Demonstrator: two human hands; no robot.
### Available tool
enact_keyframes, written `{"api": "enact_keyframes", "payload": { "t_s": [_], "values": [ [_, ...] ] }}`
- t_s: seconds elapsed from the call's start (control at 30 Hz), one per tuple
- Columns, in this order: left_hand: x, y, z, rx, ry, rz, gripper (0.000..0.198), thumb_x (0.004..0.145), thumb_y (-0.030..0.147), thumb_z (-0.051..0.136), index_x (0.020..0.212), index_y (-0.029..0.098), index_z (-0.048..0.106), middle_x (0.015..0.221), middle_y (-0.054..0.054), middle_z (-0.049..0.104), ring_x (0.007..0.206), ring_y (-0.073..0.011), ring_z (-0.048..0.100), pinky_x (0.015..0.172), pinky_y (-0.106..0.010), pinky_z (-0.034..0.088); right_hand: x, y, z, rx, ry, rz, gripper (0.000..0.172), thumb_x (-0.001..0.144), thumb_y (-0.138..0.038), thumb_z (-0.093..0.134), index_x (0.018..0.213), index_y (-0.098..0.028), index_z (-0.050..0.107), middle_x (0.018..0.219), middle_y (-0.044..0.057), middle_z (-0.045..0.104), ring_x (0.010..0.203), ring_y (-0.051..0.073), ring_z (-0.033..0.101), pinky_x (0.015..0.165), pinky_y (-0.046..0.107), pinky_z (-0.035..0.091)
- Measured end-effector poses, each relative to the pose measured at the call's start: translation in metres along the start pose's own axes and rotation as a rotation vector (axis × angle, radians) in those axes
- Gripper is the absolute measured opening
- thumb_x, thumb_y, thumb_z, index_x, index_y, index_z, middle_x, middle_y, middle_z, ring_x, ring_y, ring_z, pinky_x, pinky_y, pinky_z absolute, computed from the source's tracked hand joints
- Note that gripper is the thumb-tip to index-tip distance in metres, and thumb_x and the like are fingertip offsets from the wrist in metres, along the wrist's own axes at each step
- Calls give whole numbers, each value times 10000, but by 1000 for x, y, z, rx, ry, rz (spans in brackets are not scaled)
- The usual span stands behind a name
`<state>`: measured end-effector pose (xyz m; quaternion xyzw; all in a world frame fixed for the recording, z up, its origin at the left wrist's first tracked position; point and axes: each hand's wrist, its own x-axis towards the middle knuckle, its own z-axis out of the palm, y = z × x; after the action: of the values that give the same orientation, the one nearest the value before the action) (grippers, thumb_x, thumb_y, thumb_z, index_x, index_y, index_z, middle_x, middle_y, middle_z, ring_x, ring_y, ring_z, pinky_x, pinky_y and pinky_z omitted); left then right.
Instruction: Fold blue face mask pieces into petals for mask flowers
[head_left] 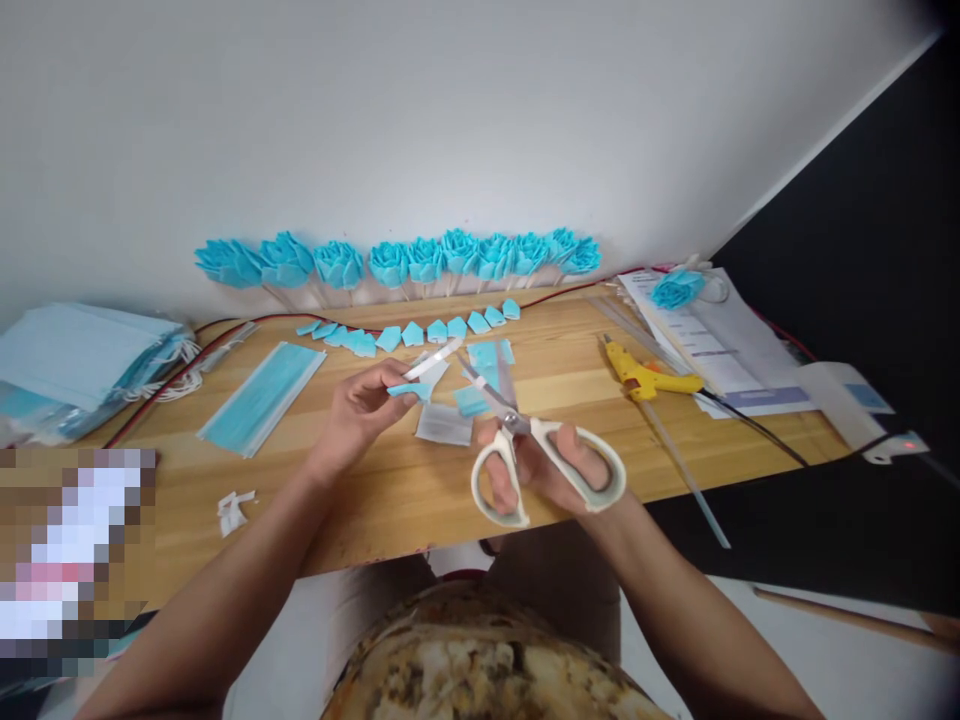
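Observation:
My left hand (pixel 365 405) pinches a small blue and white strip of face-mask material (pixel 424 375) above the wooden table (pixel 375 490). My right hand (pixel 551 470) grips white-handled scissors (pixel 525 450), fingers through the loops. The blades point up and left toward the strip, their tips close to it. Cut blue and grey pieces (pixel 457 415) lie on the table just beyond both hands.
A row of blue mask roses (pixel 420 260) leans on the wall, with a line of small folded blue pieces (pixel 420 330) before it. A flat mask (pixel 262 395) and a mask stack (pixel 75 360) lie left. A yellow glue gun (pixel 645 375), papers and another rose (pixel 675 290) sit right.

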<state>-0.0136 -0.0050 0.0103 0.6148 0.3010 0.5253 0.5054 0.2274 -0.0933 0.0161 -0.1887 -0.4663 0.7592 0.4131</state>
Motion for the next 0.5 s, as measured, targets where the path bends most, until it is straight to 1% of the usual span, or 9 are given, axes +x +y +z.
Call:
{"api": "enact_keyframes", "payload": {
  "t_s": [0.07,0.2,0.27,0.37,0.5],
  "values": [
    [-1,-2,-2,-25,-14,-10,240,755,340,890,711,197,701,872,-35,703,801,-154,628,732,-275,508,0,8,2,103,-33,31,740,846,-842,545,1138,-169,637,738,26,626,603,166,590,565,307,504],
    [-3,-4,-4,-56,-71,-14,198,787,324,868,741,203,718,869,-47,705,823,-168,634,742,-284,512,6,18,2,247,-18,30,648,897,-774,556,1106,-165,634,764,23,635,602,144,569,578,313,524],
    [-3,-5,-5,-67,-107,-1,170,801,302,859,751,203,730,866,-52,706,831,-170,635,754,-286,511,10,20,0,280,-13,13,611,918,-747,550,1098,-170,635,785,24,636,599,135,560,559,297,520],
    [-3,-6,-6,-86,-153,14,130,804,264,855,770,202,745,886,-53,714,836,-162,634,761,-274,505,12,21,-2,299,5,2,604,918,-739,559,1093,-166,642,762,23,634,586,134,548,518,269,498],
    [-3,-5,-5,-93,-183,15,120,800,232,854,767,197,745,866,-43,707,814,-150,624,745,-258,496,13,20,-3,338,39,5,566,943,-714,540,1089,-178,646,734,15,632,571,128,521,482,246,477]
  ]
}}
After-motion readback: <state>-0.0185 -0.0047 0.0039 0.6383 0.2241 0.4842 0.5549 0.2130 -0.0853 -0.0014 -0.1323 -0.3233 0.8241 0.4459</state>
